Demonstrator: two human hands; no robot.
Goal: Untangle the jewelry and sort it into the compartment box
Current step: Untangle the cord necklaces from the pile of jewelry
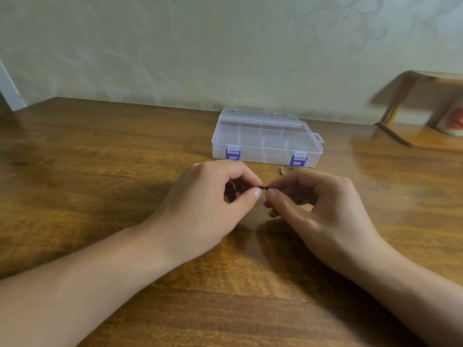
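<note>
Hands meet at the centre of the view, above a wooden table [100,151]; the left hand [213,204] pinches one end of a thin dark strand [260,188] between thumb and forefinger, its other fingers curled in; the right hand [315,206] pinches the other end the same way, so that only a short dark piece shows between the two sets of fingertips, which almost touch; more dark material shows inside the curl of the left hand, but what kind of jewelry it is cannot be told

At 12 o'clock from the hands, near them, stands a clear plastic box [266,140] with its lid down and two purple latches on the front wall, one [233,154] at the left and one [298,160] at the right; through the lid the dividers show several compartments in two rows, and nothing can be seen lying in any of them

Between the box and the right hand, at about 1 o'clock from the fingertips, small gold pieces [284,169] lie on the table just in front of the right latch; they are too small to name

At 2 o'clock, well apart, a blurred wooden shelf [411,96] stands against the pale wall [200,46]
</note>
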